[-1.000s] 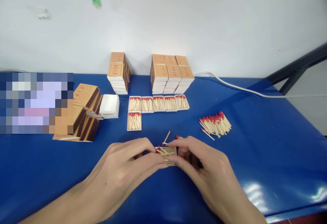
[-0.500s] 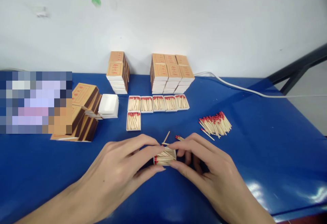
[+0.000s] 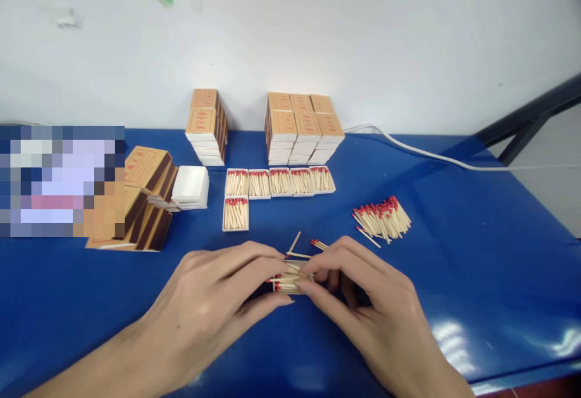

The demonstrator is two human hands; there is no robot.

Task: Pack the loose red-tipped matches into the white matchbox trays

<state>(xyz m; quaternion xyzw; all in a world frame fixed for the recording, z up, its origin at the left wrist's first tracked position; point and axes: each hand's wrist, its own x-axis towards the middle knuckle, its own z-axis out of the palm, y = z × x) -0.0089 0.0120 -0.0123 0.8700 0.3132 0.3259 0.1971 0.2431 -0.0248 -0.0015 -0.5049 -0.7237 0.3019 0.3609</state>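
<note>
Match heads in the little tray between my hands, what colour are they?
The match heads are red; the head view shows them best.

No wording can be made out with certainty. Red characters, seemingly Chinese, stand inside a thin printed frame on the tan top of the near box in the far left stack of matchboxes (image 3: 206, 123). Similar red characters mark several tops of the far right block of matchboxes (image 3: 303, 121), and a row of them crosses the upper box (image 3: 146, 166) of the left pile, too small to read.
</note>
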